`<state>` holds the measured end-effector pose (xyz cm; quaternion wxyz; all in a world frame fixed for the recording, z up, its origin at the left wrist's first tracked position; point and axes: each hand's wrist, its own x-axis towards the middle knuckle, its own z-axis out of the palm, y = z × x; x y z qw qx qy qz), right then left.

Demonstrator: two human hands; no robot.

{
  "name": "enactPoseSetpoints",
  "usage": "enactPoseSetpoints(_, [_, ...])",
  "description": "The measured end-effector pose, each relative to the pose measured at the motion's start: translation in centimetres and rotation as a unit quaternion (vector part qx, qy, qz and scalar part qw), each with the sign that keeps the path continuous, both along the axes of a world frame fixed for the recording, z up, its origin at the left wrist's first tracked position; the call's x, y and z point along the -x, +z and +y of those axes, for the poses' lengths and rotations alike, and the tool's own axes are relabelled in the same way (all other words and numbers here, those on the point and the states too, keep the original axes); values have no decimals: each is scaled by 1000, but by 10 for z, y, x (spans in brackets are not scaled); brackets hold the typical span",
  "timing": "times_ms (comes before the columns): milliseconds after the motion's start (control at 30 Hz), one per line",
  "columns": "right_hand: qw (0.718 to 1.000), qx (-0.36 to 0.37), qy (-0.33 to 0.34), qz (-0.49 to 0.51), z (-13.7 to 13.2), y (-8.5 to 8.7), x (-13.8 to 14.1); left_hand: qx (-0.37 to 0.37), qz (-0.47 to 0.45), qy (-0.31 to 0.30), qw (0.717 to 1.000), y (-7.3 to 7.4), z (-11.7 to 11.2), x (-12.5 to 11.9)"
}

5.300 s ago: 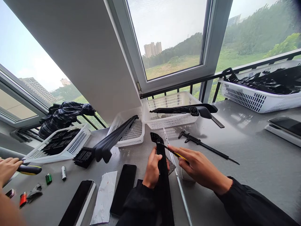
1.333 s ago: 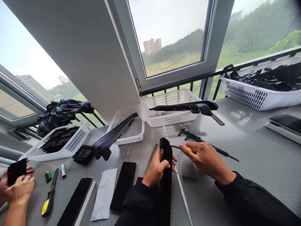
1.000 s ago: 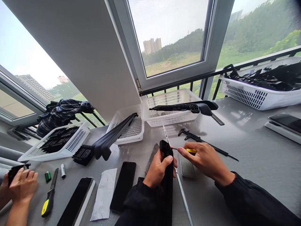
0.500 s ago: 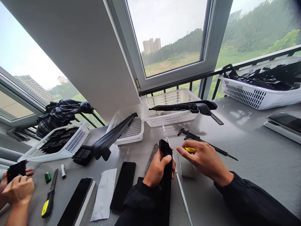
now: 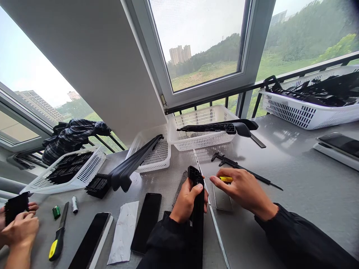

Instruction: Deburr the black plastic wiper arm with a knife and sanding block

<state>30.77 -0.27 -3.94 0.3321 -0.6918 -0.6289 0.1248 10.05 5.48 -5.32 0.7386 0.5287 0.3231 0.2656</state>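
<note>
My left hand [image 5: 186, 201] is wrapped around a long black plastic part [image 5: 199, 209], its hollow ribbed end pointing away from me. My right hand [image 5: 244, 188] pinches a small tool with a yellow handle [image 5: 226, 179]. A thin shaft runs from that tool toward the side of the black part near its ribbed end; whether its tip touches cannot be made out. Beneath my right hand lies a small flat grey-white slab [image 5: 223, 200]. A black caliper [image 5: 238, 164] rests just beyond the right hand, and a dark grey cloth [image 5: 181, 186] lies beside the left.
White baskets [image 5: 202, 144] stand along the window, with long black parts [image 5: 134, 160] leaning on them. Phones [image 5: 147, 220], white paper [image 5: 123, 231] and a yellow-black knife [image 5: 57, 239] lie to the left. A co-worker's hands [image 5: 22, 228] hold a black piece at far left.
My hands keep almost the same pose, with the tool still at the part's end. The view has shifted slightly, and the co-worker's black piece has turned a little.
</note>
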Motion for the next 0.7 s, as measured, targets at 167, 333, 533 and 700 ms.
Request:
enactPoseSetpoints(167, [999,7,42,13,-2,-1,2,-5,3,16,1000,0,1,-1])
enactPoseSetpoints(333, [997,-8,49,59,-2,1,5,-11,8,10,1000,0,0,-3])
enactPoseSetpoints(533, [998,-35,35,42,-2,0,4,-25,24,-6,999,6,-5,-4])
enactPoseSetpoints(700, [997,-63,47,13,-3,-1,5,-26,23,-8,999,9,-5,-4])
